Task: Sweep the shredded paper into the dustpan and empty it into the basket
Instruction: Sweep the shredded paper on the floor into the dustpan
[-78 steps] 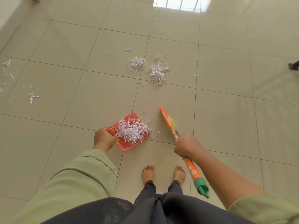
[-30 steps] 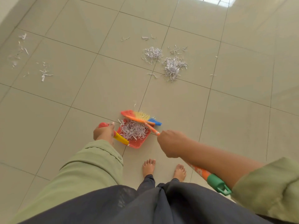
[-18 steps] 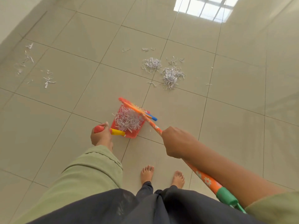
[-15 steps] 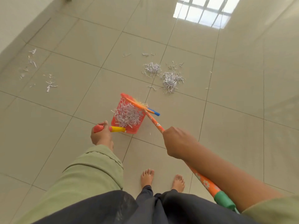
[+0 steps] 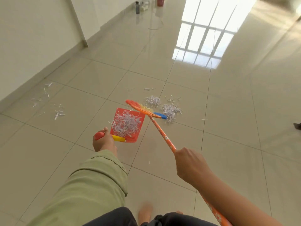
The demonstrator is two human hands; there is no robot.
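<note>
My left hand (image 5: 103,142) grips the red-and-yellow handle of a red dustpan (image 5: 141,119), held off the floor and heaped with white shredded paper (image 5: 126,123). My right hand (image 5: 189,163) grips the orange patterned shaft of a small broom (image 5: 160,134); its orange head lies across the pan's far edge. Two piles of shredded paper (image 5: 170,110) lie on the tiles just beyond the broom head. No basket is in view.
Loose shreds (image 5: 57,112) are scattered on the tiles at the left, near the wall (image 5: 29,51). Bottles (image 5: 137,7) stand on the floor far back. A dark object (image 5: 297,125) shows at the right edge. My bare foot (image 5: 145,212) is below.
The dustpan has come up off the floor with its load, and the broom head rests over it. My view has tilted up, showing more of the room.
</note>
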